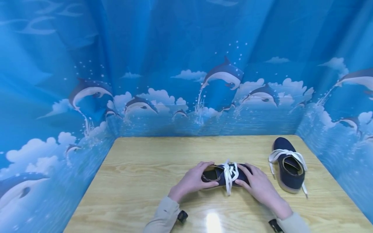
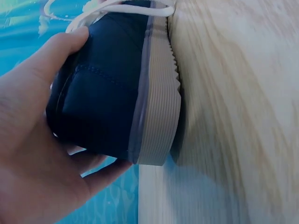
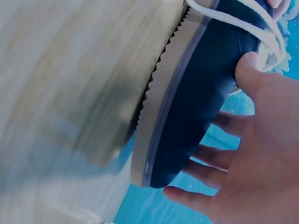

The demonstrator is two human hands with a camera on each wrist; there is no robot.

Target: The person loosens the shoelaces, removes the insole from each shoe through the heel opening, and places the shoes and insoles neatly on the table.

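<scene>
A navy canvas shoe (image 1: 222, 180) with a ribbed beige sole lies crosswise near the middle of the wooden table, heel to the left and toe to the right. Its white laces (image 1: 230, 173) are tied and droop over the near side. My left hand (image 1: 193, 178) grips the heel end, thumb on the near side (image 2: 103, 93) and fingers round the far side. Around the toe end (image 3: 201, 88) my right hand (image 1: 260, 185) holds on, thumb near the laces. The sole is at the tabletop; whether it bears fully on it, I cannot tell.
A second navy shoe (image 1: 292, 182) with loose white laces stands on the right of the table (image 1: 140, 181), toe pointing away. Blue dolphin-print curtains (image 1: 175, 64) enclose the table's back and sides.
</scene>
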